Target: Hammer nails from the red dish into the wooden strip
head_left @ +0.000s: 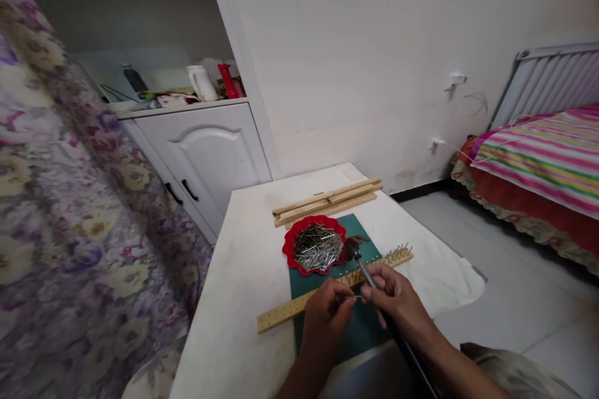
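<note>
The green mat [360, 324] on the white table [234, 287] is serving as the landmark. A wooden strip [299, 307] is lying across the mat, with a row of nails [397, 254] standing upright at its far right end. Over the mat's near half the two hands are meeting almost fingertip to fingertip. The left hand [325, 318] is pinching a thin nail [356, 297] between closed fingers, just above the strip. The right hand [397, 299] is gripping the handle of a hammer [358, 255] (its dark head is resting at the mat's far edge). A red dish [290, 240] full of nails is sitting on the mat's far left corner, and a bundle of wooden strips [327, 199] is lying beyond the mat.
</note>
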`<state>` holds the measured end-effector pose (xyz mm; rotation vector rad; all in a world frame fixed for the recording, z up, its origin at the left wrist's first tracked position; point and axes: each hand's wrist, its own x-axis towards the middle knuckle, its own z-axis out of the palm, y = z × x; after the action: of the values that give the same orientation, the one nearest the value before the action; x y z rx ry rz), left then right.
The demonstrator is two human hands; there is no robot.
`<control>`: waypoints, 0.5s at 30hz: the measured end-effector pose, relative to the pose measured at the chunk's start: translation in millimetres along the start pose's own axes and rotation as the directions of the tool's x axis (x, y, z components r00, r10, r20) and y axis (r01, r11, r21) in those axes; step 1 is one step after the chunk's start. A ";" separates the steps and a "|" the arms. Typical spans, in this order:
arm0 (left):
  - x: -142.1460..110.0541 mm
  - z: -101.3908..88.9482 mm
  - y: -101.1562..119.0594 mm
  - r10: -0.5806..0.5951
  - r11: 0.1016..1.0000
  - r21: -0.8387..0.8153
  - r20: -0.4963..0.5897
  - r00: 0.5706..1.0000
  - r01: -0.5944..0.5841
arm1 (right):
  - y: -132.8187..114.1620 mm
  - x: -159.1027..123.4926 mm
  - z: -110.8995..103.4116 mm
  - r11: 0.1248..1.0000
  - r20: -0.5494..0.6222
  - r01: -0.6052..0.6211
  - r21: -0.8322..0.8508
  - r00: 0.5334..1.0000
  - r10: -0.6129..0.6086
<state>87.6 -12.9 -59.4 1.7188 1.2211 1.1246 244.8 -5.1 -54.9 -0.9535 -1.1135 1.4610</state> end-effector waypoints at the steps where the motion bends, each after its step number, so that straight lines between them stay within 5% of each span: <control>1: -0.2 3.4 -1.6 -0.058 0.990 -0.130 -0.022 0.998 0.055 | 0.3 0.2 -0.6 1.000 0.007 0.003 0.014 1.000 -0.003; 6: -2.0 19.8 -5.8 -0.215 0.855 -0.499 -0.096 0.972 0.141 | 1.2 1.1 -0.6 0.998 0.023 0.006 0.069 1.000 -0.008; 15: -2.2 23.4 -5.2 -0.218 0.817 -0.564 -0.103 0.970 0.124 | -1.9 -1.4 5.2 0.998 0.013 0.008 0.063 1.000 -0.009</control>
<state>107.4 -15.3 -72.8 1.0696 0.9854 1.3646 240.6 -7.2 -51.7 -0.8954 -1.0736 1.4889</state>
